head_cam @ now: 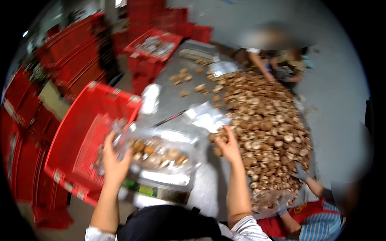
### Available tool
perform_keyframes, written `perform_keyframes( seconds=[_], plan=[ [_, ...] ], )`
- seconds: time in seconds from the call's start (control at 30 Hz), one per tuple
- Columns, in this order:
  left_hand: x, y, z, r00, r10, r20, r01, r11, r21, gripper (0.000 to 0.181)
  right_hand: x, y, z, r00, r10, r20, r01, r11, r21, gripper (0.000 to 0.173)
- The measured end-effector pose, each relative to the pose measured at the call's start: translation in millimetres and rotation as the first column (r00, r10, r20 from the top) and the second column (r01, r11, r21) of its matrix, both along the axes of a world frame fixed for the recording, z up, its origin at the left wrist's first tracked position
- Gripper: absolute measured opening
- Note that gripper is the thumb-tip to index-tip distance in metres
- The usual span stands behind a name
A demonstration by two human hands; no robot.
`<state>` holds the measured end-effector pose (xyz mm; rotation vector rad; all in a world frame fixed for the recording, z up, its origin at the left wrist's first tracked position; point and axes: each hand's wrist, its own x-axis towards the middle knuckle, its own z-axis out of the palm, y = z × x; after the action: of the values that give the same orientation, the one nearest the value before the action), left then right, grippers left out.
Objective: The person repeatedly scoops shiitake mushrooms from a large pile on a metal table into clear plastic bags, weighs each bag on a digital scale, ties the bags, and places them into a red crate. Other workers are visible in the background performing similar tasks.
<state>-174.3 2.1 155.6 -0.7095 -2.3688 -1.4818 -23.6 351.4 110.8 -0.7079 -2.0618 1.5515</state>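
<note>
A clear plastic bag of mushrooms [159, 153] lies on the metal pan of a weighing scale [164, 179] in front of me. Just left of it, my left hand [116, 158] has thumb and fingers spread at the bag's left end; whether it touches the plastic is blurred. My right hand [229, 144] has its fingers closed around brown mushrooms at the left edge of a large mushroom heap [265, 120]. Flat clear bags [208, 116] lie beyond that hand, and a pen-like stick [170, 118] rests behind the scale.
A red plastic crate [69, 135] holding some bagged goods stands left of the scale. Another filled red crate [155, 45] and stacked crates [72, 54] stand behind. A co-worker's gloved hand [300, 172] is at the heap's right; another person's arm [261, 66] reaches its far end.
</note>
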Motion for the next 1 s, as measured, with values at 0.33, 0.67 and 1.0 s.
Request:
perform_keyframes(
  seconds=[0.33, 0.67, 1.0],
  plan=[
    [-12, 19, 37, 0.760, -0.546, 0.352, 0.237, 0.738, 0.632, 0.045, -71, -168, 119, 0.663, 0.615, 0.428, -0.740, 0.449, 0.501, 0.048],
    [-34, -46, 21, 0.848, -0.416, 0.327, 0.181, 0.809, 0.560, 0.042, -27, -107, 118, 0.980, 0.190, -0.063, -0.195, 0.978, -0.079, 0.045],
    [-38, -157, -38, 0.807, -0.144, 0.573, -0.220, 0.827, 0.518, 0.019, 150, -13, -177, 0.781, -0.563, 0.271, 0.506, 0.824, 0.255, 0.018]
  ],
)
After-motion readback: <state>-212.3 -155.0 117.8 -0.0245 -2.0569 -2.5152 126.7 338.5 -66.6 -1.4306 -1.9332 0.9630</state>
